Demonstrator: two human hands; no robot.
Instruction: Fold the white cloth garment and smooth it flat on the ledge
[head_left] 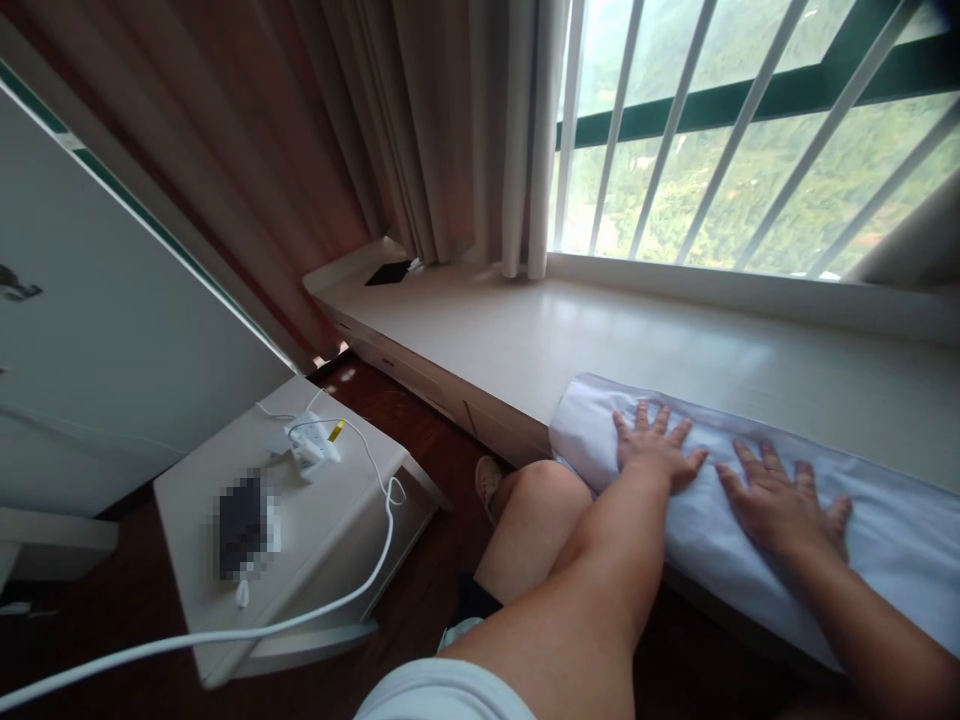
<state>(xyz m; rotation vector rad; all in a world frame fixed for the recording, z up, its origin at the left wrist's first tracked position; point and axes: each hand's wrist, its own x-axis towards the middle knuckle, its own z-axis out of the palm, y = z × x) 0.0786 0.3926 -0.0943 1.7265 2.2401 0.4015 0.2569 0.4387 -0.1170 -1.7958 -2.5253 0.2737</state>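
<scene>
A length of pale lavender-white fabric (720,520), folded into a long strip, lies along the front edge of the window bench (480,330). My left hand (654,445) is pressed flat on its left part, fingers spread. To the right of it, my right hand (784,500) also lies flat on the fabric with the fingers apart. Neither hand grips anything. The fabric's left end is rounded, and its right end runs out of view.
A small white table (300,620) at left holds a power strip (311,445) and a blurred dark object (244,525). A thick white cable (330,605) crosses it. A black flat item (390,273) lies on the bench below curtains (420,120). Window bars (690,110) stand behind.
</scene>
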